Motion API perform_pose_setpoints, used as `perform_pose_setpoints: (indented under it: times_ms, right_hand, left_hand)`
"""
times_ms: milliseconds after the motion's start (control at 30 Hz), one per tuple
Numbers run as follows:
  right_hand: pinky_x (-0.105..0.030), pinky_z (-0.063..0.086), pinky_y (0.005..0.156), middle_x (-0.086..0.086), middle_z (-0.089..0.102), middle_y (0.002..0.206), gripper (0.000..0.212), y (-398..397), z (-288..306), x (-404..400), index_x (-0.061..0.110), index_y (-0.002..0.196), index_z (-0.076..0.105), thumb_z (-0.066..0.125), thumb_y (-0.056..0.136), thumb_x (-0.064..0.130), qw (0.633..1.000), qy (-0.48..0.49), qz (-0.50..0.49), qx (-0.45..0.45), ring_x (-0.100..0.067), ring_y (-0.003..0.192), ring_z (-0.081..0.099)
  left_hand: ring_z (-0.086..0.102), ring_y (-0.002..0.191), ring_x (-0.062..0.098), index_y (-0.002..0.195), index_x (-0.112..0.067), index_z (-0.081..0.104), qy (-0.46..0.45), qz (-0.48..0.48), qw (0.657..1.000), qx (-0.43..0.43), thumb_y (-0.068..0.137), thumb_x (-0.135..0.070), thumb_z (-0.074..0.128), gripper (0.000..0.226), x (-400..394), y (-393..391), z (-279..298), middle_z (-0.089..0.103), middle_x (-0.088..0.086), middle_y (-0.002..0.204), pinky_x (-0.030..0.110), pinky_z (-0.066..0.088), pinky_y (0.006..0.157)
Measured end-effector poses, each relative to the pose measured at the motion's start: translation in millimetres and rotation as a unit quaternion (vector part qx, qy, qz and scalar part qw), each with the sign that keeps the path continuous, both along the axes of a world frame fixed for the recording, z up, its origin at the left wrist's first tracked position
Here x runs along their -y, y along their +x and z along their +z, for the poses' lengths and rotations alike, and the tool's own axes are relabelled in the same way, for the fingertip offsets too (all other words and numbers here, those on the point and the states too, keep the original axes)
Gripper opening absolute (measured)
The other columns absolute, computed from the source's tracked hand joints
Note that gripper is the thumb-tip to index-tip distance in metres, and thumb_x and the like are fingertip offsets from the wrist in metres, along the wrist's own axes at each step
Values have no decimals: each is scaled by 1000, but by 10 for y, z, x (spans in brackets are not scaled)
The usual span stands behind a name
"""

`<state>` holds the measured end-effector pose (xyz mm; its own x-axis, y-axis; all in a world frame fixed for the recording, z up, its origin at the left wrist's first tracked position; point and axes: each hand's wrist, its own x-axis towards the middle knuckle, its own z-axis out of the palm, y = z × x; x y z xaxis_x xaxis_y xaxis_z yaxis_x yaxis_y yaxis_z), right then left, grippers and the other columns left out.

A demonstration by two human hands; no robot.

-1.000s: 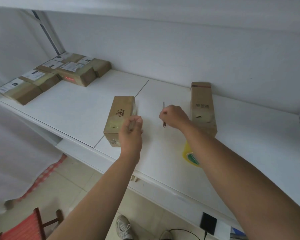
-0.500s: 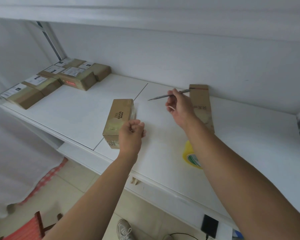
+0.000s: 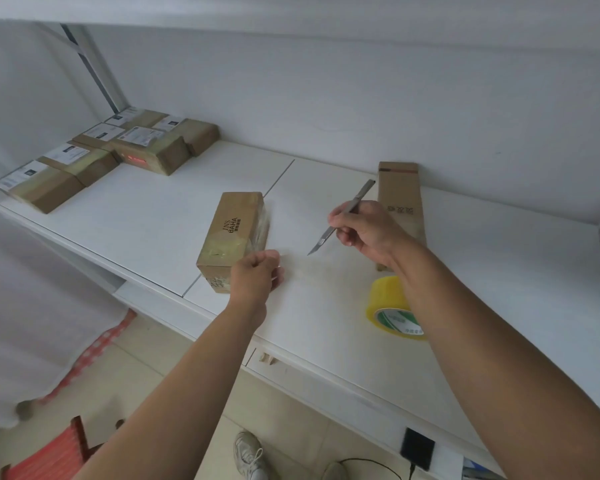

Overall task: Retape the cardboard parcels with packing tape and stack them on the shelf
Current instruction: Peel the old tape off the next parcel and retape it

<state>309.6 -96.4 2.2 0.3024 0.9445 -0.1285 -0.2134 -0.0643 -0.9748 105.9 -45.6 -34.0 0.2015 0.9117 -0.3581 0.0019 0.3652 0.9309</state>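
While a thin silver knife (image 3: 340,224) is pinched in the curled fingers of the right hand (image 3: 368,232), its blade is pointed down at the white shelf (image 3: 146,216) but is not touching it. The knife is held like a pen, above the middle of the shelf.

A strip of clear tape (image 3: 293,263) is gripped by the left hand (image 3: 255,277), whose fingers are curled tight together around its end. The tape is stretched from the brown parcel (image 3: 231,233) toward the blade. This parcel is laid near the front edge of the shelf, on the line between two boards, and black letters are printed on its top. The left hand is placed just beside the parcel's near end.

A second long parcel (image 3: 400,199) is laid against the back wall, behind the right hand. A yellow roll of packing tape (image 3: 390,306) is set on its side near the front edge, partly hidden by the right arm.

More parcels with white labels (image 3: 94,157) are packed close together at the far left corner of the shelf.
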Motion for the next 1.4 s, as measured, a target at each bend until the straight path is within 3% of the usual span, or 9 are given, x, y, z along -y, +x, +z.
perform_pose_setpoints:
  times_ms: [233, 467, 567, 800, 1033, 1267, 1400]
  right_hand:
    - [-25, 51, 56, -10, 65, 62, 20, 24, 5, 154, 6, 83, 65, 57, 98, 15, 998, -1, 11, 61, -25, 62, 69]
    - [-30, 57, 67, -13, 72, 80, 12, 128, -1, 347, 10, 93, 66, 61, 92, 20, 995, -5, 71, 71, -35, 84, 73]
    - [-33, 58, 70, -13, 73, 84, 10, 136, 6, 408, 8, 97, 65, 56, 99, 13, 994, -10, 73, 76, -35, 86, 74]
    - [-34, 60, 73, -10, 76, 91, 16, 82, 14, 401, 5, 104, 66, 56, 100, 17, 987, -25, 78, 139, -30, 84, 75]
    - [-31, 57, 71, -4, 77, 87, 14, 8, -27, 319, 10, 96, 66, 56, 101, 17, 978, -21, 79, 194, -25, 81, 75]
    - [-29, 57, 74, -3, 77, 92, 12, -54, -64, 256, 15, 94, 66, 57, 101, 19, 964, -19, 100, 247, -20, 84, 74]
    - [-24, 56, 72, 5, 76, 86, 11, -94, -82, 221, 17, 95, 67, 58, 100, 19, 954, -31, 124, 273, -13, 80, 73]
  left_hand:
    - [58, 68, 11, 86, -18, 62, 67, -27, 996, -47, 97, -8, 54, 17, 49, 39, 26, 60, -3, 84, 24, 50, 63]
    - [57, 66, 14, 89, -15, 64, 86, -44, 993, -64, 96, -6, 57, 13, 78, 117, 57, 63, 1, 79, 23, 50, 61]
    - [55, 66, 14, 88, -14, 64, 89, -53, 993, -64, 96, -8, 58, 12, 92, 150, 58, 62, 1, 73, 25, 50, 64]
    - [54, 67, 14, 86, -15, 65, 99, -49, 991, -74, 96, -9, 59, 13, 78, 176, 65, 61, 1, 71, 27, 47, 66]
    - [54, 68, 15, 83, -15, 65, 117, -44, 987, -99, 95, -11, 59, 14, 38, 152, 68, 61, 1, 71, 31, 45, 69]
    - [53, 63, 13, 84, -19, 66, 158, -47, 974, -154, 95, -14, 56, 15, 36, 135, 13, 61, 0, 70, 26, 42, 59]
    - [57, 68, 15, 84, -23, 64, 164, -41, 973, -159, 96, -16, 55, 17, 24, 122, 15, 62, 0, 72, 28, 44, 63]
